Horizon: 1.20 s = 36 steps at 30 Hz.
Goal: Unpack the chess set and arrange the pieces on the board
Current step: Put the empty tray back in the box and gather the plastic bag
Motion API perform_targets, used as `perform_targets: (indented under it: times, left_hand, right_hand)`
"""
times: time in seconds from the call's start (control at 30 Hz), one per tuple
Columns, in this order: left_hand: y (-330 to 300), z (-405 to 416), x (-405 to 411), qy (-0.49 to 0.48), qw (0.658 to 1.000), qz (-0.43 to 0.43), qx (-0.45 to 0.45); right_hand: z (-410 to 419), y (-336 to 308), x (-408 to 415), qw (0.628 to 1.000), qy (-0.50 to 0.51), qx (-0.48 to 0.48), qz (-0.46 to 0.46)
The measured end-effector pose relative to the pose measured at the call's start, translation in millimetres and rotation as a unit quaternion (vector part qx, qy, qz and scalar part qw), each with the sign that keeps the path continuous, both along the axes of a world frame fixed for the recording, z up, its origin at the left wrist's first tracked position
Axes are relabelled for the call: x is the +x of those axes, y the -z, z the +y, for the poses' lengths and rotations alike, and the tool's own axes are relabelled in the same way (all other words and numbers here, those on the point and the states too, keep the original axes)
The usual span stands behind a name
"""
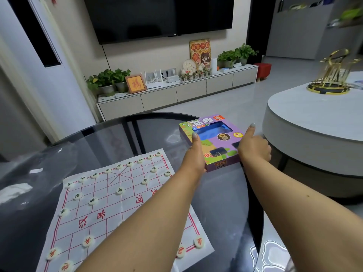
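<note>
Glass table [137, 134], far right edge: box [213, 142] gripped by left hand [194, 154] and right hand [253, 148], thumbs up. Risk: slipping off the edge; forearms sweeping pieces [119, 191] off board [110, 209].

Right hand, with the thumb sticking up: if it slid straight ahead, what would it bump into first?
Probably the round white table. The right hand grips the side of the box and points away, past the glass table's edge. The white table's side lies just beyond, though depth is hard to judge.
</note>
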<state>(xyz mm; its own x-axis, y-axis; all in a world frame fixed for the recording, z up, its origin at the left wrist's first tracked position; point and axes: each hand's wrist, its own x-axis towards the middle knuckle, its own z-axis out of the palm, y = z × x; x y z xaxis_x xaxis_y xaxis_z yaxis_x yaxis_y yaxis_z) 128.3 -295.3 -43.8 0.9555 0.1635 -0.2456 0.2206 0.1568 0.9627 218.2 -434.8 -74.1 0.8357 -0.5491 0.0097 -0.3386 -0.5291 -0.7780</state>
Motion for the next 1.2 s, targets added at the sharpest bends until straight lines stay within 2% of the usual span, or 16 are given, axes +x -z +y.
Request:
perform_targets:
  times: [0.17, 0.3, 0.5, 0.67, 0.77, 0.97, 1.2]
  left_hand:
    - [0, -2, 3, -0.019, 0.999, 0.026, 0.034]
    - [-6, -2, -2, -0.026, 0.997, 0.025, 0.074]
    - [-14, 6, 0, -0.045, 0.994, 0.007, 0.096]
    - [-21, 30, -3, -0.082, 0.992, -0.032, 0.086]
    - [-26, 57, -11, -0.102, 0.99, -0.046, 0.085]
    - [-35, 125, -38, -0.146, 0.979, -0.058, 0.127]
    - [-32, 210, -86, -0.243, 0.957, -0.041, 0.155]
  right_hand:
    - [0, 1, -4, 0.999, 0.0, -0.052, -0.011]
    - [4, 1, -6, 0.992, 0.0, -0.11, -0.056]
    - [27, -11, -13, 0.976, -0.074, -0.161, -0.124]
    - [63, -31, -22, 0.958, -0.156, -0.115, -0.212]
    - [92, -43, -38, 0.944, -0.222, -0.069, -0.232]
    - [142, -62, -76, 0.916, -0.349, 0.05, -0.189]
    - [212, -55, -107, 0.892, -0.425, 0.07, -0.136]
